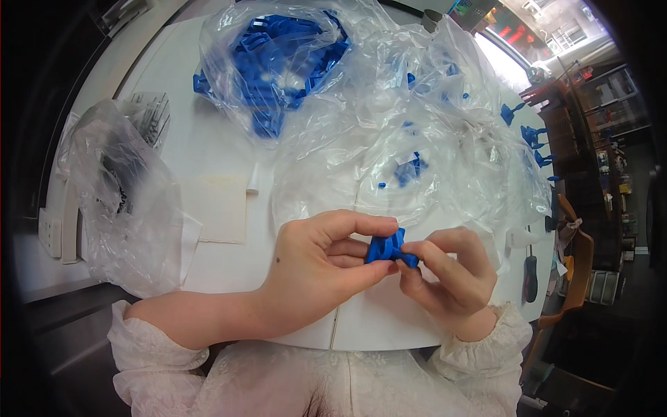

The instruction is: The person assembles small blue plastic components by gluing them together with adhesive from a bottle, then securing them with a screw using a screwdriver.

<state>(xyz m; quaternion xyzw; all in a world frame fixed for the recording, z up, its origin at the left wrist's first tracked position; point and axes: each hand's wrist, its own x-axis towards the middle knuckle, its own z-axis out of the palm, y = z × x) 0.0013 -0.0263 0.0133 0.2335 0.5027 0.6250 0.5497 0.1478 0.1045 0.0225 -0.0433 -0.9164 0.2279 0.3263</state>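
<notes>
Over the near part of the white table, my left hand (313,260) grips a small blue plastic part (386,247) between thumb and fingertips. The part has a flat block-like body and a short round peg that sticks out toward the right. My right hand (455,271) is closed with thumb and forefinger pinching this peg end from the right side. Both hands hold the same piece, close together. Just beyond them lies a large crumpled clear plastic bag (326,167) with a few blue pieces (411,169) showing through it.
A clear bag full of blue parts (278,62) sits at the far left. Another clear bag (125,208) with dark contents lies left, beside a cream paper square (215,208). Several blue pieces (531,135) stand along the right edge. A screwdriver (530,278) and white bottle (520,238) lie right.
</notes>
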